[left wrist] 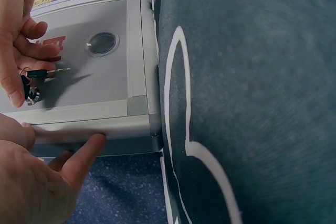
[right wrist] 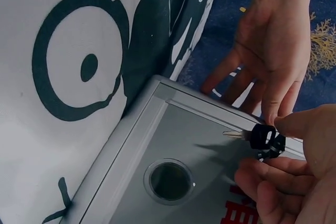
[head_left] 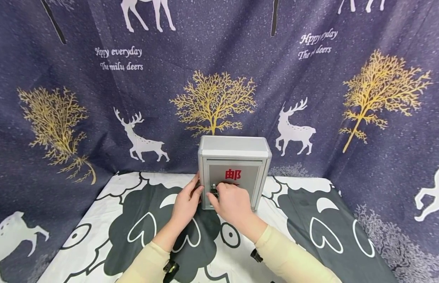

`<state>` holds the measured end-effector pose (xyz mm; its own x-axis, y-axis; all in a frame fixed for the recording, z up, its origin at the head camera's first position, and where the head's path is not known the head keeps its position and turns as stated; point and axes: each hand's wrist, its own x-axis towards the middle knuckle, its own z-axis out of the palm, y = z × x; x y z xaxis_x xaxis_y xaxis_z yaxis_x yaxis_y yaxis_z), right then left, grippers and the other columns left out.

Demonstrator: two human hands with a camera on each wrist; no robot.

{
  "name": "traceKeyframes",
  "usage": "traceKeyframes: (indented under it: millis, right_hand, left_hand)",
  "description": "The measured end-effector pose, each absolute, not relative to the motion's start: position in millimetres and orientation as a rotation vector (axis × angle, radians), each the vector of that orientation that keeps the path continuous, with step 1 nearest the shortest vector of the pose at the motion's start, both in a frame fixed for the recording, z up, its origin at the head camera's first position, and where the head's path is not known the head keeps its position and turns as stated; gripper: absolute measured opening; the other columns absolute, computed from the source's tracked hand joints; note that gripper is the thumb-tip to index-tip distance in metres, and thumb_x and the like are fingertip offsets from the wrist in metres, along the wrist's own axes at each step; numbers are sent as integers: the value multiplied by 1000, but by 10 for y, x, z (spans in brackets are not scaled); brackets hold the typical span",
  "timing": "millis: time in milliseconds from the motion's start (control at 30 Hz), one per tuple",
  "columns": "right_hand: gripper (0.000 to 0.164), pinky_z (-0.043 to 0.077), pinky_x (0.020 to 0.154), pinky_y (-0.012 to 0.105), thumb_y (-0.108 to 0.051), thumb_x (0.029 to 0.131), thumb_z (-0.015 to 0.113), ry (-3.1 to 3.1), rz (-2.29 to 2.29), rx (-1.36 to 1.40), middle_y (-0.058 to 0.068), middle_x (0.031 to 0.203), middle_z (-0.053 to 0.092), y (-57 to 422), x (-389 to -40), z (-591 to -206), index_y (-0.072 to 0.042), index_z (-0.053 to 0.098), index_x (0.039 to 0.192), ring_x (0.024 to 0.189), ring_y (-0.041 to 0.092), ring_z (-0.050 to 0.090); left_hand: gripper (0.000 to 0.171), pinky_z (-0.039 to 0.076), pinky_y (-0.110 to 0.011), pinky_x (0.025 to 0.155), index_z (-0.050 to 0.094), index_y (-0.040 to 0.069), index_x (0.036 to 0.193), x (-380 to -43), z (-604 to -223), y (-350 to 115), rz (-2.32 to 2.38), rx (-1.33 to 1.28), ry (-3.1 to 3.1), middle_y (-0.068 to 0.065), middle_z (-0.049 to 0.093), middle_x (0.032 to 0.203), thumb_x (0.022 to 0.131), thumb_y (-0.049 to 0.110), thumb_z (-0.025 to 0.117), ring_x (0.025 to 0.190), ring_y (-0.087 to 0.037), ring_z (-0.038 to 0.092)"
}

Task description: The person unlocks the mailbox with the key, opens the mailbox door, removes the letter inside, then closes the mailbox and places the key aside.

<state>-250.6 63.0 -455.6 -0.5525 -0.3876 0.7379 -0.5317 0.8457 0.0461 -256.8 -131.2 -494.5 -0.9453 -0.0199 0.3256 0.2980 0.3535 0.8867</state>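
A silver metal mailbox [head_left: 237, 147] with red lettering stands upright on the cloth. My right hand [head_left: 235, 202] is at the left side of its front panel, thumb and fingers curled around small keys on a ring. One black-headed key [right wrist: 261, 136] sticks out from that grip with its metal blade bare, also seen in the left wrist view as a dangling key [left wrist: 42, 73]. The lock behind the fingers is mostly hidden. My left hand [head_left: 185, 200] rests against the mailbox's left side, fingers extended along it and thumb by the front edge.
A round dark window [right wrist: 170, 181] is set low in the mailbox's front. Black-and-white patterned cloth [head_left: 163, 236] covers the table. Behind the mailbox hangs a dark blue curtain [head_left: 219, 51] with deer and golden trees.
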Motion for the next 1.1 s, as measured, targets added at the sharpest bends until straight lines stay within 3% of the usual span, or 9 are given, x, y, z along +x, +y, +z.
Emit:
traceKeyframes:
  millis: [300, 800, 1100]
  right_hand:
    - [47, 47, 38, 37, -44, 94, 91, -2201, 220, 659, -1, 55, 54, 627, -2510, -4542, -17, 61, 71, 47, 22, 58]
    - [30, 58, 48, 39, -36, 98, 89, -2284, 430, 658, 6, 74, 76, 614, -2504, -4561, -8, 80, 90, 56, 22, 69]
    - [28, 59, 53, 39, -32, 98, 88, -2296, 569, 606, 6, 77, 76, 592, -2479, -4616, -7, 78, 89, 59, 21, 68]
  left_hand:
    - [58, 68, -38, 91, 46, 28, 172, -2557, -4936, -1305, -1623, -244, -2336, -13, 62, 160, 117, 32, 63, 124, -31, 75]
    - [58, 67, -37, 91, 46, 29, 172, -2571, -4945, -1302, -1626, -240, -2336, -11, 60, 162, 117, 31, 63, 126, -31, 74]
    - [58, 67, -37, 92, 46, 28, 172, -2568, -4939, -1300, -1644, -242, -2329, -11, 60, 162, 117, 31, 63, 126, -31, 74]
